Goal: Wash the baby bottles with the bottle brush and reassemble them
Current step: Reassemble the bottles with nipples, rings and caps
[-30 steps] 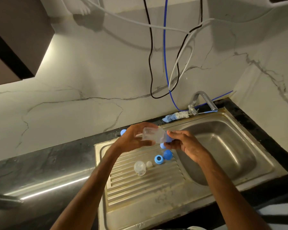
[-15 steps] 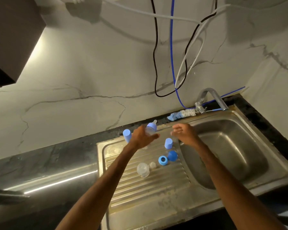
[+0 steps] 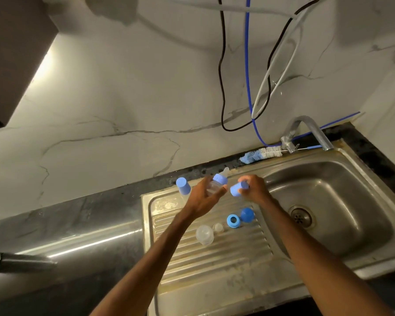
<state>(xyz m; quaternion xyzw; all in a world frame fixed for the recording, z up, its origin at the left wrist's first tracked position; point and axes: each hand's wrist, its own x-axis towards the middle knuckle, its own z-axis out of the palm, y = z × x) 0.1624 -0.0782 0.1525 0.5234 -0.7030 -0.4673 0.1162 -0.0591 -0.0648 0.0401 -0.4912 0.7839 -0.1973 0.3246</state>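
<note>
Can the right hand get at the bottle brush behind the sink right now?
Likely within reach: the bottle brush lies in the open on the sink's back rim, nothing between. But the right hand grips a blue cap, which it would probably need to set down first.

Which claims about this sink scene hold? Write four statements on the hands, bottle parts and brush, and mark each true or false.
1. The left hand holds a bottle with its teat on. True.
2. The right hand holds the brush. False: it holds a blue cap; the brush lies by the tap.
3. A blue ring lies on the drainboard. True.
4. Water pours from the tap. False: no stream shows.
</note>
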